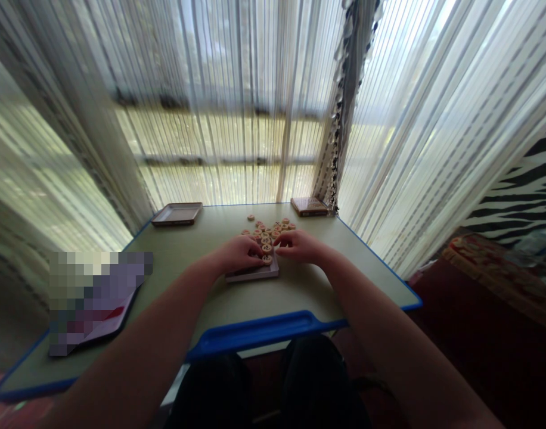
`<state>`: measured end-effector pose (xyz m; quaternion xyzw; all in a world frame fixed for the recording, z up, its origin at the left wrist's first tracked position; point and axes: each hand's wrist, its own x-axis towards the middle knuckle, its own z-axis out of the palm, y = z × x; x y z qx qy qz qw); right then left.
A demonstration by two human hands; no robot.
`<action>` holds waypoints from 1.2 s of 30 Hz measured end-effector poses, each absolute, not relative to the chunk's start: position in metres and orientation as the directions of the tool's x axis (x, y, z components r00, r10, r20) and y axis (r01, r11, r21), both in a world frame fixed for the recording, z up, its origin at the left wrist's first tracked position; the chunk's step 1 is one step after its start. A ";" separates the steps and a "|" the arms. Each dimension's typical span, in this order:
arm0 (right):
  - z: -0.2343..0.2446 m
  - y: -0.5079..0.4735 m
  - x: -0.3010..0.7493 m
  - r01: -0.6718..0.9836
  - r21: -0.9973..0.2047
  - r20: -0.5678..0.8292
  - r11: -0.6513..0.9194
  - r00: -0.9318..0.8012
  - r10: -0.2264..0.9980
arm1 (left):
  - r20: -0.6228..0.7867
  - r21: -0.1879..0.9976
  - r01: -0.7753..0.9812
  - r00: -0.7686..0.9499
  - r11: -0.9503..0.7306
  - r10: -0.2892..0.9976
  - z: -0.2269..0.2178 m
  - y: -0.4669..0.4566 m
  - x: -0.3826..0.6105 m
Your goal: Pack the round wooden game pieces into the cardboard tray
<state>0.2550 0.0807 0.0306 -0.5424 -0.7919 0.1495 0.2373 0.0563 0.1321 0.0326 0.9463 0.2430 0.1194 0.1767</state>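
Note:
A shallow open box lies in the middle of the table, with round wooden Chinese chess pieces in it and heaped behind it. Over the box's left part is my left hand, its fingers curled and pressed together at a piece along the box's right side. My right hand hovers just right of the box. Its thumb and forefinger are bent and apart, close to the row of pieces, and nothing shows between them. The left hand covers much of the box's inside.
The pale table has a blue edge and a blue pen trough at the front. An open box lid stands back left, a flat brown box back right. A blurred-out tablet-like device lies left. One piece sits apart.

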 end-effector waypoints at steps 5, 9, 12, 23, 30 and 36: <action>0.030 0.081 0.255 0.803 -0.472 0.212 0.365 -0.299 0.930 | 0.116 0.407 0.413 0.862 -0.815 0.494 0.033 0.132 0.057; 0.030 0.081 0.255 0.813 -0.447 0.232 0.373 -0.297 0.926 | 0.121 0.415 0.404 0.863 -0.815 0.490 0.032 0.134 0.055; 0.030 0.081 0.255 0.814 -0.445 0.241 0.374 -0.294 0.925 | 0.122 0.427 0.397 0.865 -0.812 0.487 0.031 0.134 0.055; 0.028 0.082 0.256 0.817 -0.455 0.237 0.353 -0.271 0.933 | 0.143 0.394 0.413 0.855 -0.821 0.498 0.029 0.135 0.058; 0.027 0.083 0.258 0.837 -0.429 0.252 0.341 -0.251 0.935 | 0.135 0.402 0.399 0.865 -0.824 0.484 0.030 0.135 0.057; 0.030 0.086 0.260 0.845 -0.479 0.356 0.237 -0.060 0.933 | 0.110 0.399 0.418 0.862 -0.816 0.495 0.031 0.135 0.057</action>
